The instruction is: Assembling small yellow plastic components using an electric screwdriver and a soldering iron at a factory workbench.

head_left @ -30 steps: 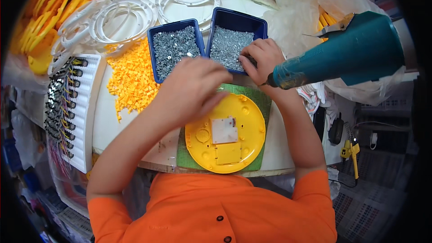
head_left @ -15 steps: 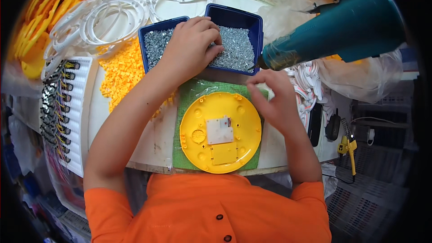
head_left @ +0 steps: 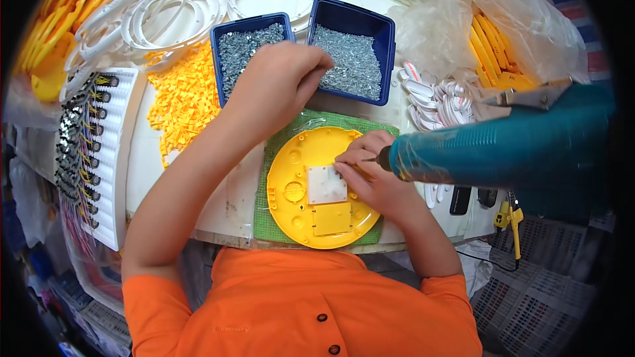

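Note:
A round yellow plastic disc (head_left: 297,192) lies on a green mat (head_left: 264,225) at the table's front edge, with a white square board (head_left: 325,185) at its middle. My right hand (head_left: 372,178) rests on the disc beside the board and grips the front end of a big teal electric screwdriver (head_left: 503,152), its tip down at the board's right edge. My left hand (head_left: 278,89) reaches up to two blue trays of small grey screws (head_left: 354,59), fingers pinched together over the gap between them; what they pinch is hidden.
Left blue tray (head_left: 231,59) also holds screws. A heap of small yellow clips (head_left: 182,102) lies left of it, white plastic rings (head_left: 165,16) behind, a white rack of wired parts (head_left: 89,152) far left. Clear bags and yellow discs (head_left: 493,53) sit right.
My right hand came down from the screw tray to the disc, bringing the screwdriver. My left hand went up from the disc to the trays and now pinches at their edge.

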Available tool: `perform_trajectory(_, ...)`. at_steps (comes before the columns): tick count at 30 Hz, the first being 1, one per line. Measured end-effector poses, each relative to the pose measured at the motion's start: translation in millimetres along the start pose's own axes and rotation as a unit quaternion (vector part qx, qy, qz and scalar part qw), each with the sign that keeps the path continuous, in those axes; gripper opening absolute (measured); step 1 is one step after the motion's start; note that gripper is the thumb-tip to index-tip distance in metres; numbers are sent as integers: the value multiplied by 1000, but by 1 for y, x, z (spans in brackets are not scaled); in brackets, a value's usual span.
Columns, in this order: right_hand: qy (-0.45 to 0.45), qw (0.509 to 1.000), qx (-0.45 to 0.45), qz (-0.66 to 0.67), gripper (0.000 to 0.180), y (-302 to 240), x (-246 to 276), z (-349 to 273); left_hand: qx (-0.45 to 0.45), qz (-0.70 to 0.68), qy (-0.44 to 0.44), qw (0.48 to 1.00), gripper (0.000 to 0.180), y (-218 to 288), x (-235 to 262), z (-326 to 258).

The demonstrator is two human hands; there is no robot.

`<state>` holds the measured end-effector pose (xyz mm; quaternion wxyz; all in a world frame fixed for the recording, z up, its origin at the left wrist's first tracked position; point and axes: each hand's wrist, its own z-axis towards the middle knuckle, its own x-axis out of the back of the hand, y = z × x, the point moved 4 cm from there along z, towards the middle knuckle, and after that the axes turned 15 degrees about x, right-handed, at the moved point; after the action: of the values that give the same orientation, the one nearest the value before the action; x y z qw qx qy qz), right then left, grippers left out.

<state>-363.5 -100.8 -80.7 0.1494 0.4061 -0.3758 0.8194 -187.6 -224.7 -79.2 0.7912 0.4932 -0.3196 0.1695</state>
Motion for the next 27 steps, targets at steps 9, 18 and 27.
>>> perform_trajectory(9, 32, 989, 39, -139, 14, 62, 38, 36, 108, -102, -103, 983, 9, 17, 14, -91)
perform_trajectory(18, 59, 973, 69, -211, 10, 87, 35, 65, 43, -16, -83, 995, 12, 27, -1, -108)
perform_trajectory(27, 33, 978, 15, -206, 9, 89, 29, 60, 1, -22, -125, 992, 16, 25, 13, -89)
